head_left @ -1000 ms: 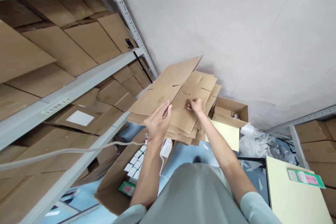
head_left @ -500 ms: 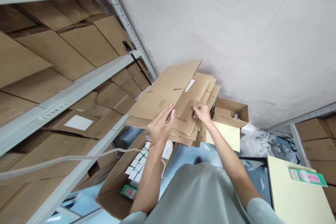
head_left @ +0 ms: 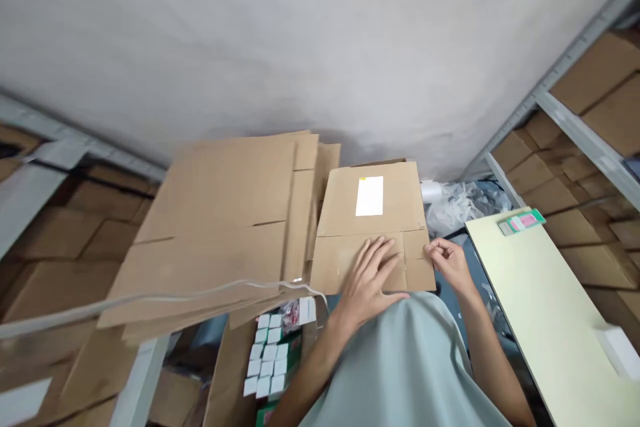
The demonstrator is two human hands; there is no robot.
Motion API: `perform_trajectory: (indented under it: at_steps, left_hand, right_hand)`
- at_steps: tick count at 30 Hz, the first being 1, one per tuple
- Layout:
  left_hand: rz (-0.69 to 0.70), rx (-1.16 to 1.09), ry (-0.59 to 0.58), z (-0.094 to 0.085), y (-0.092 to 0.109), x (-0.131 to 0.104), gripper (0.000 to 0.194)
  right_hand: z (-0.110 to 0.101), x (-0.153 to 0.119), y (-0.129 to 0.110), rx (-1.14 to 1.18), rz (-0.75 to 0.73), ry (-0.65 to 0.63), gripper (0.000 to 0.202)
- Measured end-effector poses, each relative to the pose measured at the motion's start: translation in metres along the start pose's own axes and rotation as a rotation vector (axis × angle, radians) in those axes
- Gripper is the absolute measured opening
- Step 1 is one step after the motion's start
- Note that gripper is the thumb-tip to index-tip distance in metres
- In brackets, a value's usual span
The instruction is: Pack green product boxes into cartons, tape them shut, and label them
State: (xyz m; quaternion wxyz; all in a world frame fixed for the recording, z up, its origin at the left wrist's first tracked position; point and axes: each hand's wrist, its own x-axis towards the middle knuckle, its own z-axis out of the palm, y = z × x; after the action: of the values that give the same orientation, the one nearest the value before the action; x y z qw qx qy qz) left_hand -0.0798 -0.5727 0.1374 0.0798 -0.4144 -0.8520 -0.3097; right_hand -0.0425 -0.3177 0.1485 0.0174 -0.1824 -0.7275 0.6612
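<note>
A folded cardboard sheet [head_left: 345, 203] with a white label [head_left: 369, 196] lies in front of my body. My left hand [head_left: 367, 283] rests on its lower part, palm down with the fingers spread. At the sheet's right edge, my right hand [head_left: 447, 261] pinches the cardboard between thumb and fingers. Just left of it stands a stack of large flattened cardboard boxes [head_left: 225, 193]. Beneath the stack, an open carton [head_left: 227, 373] contains several small white-ended boxes [head_left: 270, 352].
A pale yellow table [head_left: 540, 300] at the right bears a green and pink box [head_left: 521, 221] and a white object [head_left: 619, 350]. Clear plastic wrap [head_left: 457, 210] lies behind. Shelves of cartons flank both sides. A white cable [head_left: 200, 295] crosses at left.
The view has turned right. My hands have left the large stack and are now at a smaller labelled sheet. My left hand has spread flat; the large sheet lies down on the stack.
</note>
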Motion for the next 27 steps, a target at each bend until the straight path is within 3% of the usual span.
perform_trajectory:
  at_steps: [4, 9, 12, 15, 17, 19, 21, 23, 27]
  left_hand:
    - [0.165, -0.095, -0.119, 0.049, 0.025, 0.052, 0.073]
    - [0.28, -0.302, -0.075, 0.123, 0.062, 0.126, 0.058]
    - [0.222, -0.426, -0.047, 0.17, 0.097, 0.169, 0.036]
    - [0.068, -0.56, -0.078, 0.217, 0.132, 0.208, 0.019]
    - [-0.035, -0.674, -0.168, 0.247, 0.152, 0.231, 0.035]
    - [-0.098, -0.79, -0.287, 0.275, 0.17, 0.252, 0.055]
    - [-0.116, -0.872, -0.403, 0.299, 0.188, 0.269, 0.067]
    - [-0.099, -0.912, -0.509, 0.319, 0.205, 0.284, 0.071]
    - [-0.027, -0.931, -0.668, 0.348, 0.233, 0.302, 0.07]
  right_hand:
    - [-0.067, -0.025, 0.001, 0.061, 0.038, 0.244, 0.041]
    - [-0.144, -0.054, 0.017, 0.139, 0.075, 0.534, 0.049]
    - [-0.196, -0.078, 0.035, 0.138, 0.042, 0.728, 0.048]
    - [-0.257, -0.111, 0.065, -0.019, 0.03, 1.085, 0.046]
    - [-0.298, -0.138, 0.092, -0.174, 0.068, 1.33, 0.049]
    - [-0.334, -0.165, 0.12, -0.232, 0.148, 1.494, 0.061]
    - [-0.361, -0.189, 0.145, -0.142, 0.205, 1.532, 0.073]
    - [-0.377, -0.208, 0.161, 0.007, 0.207, 1.487, 0.075]
    - [-0.387, -0.223, 0.17, 0.181, 0.172, 1.5, 0.074]
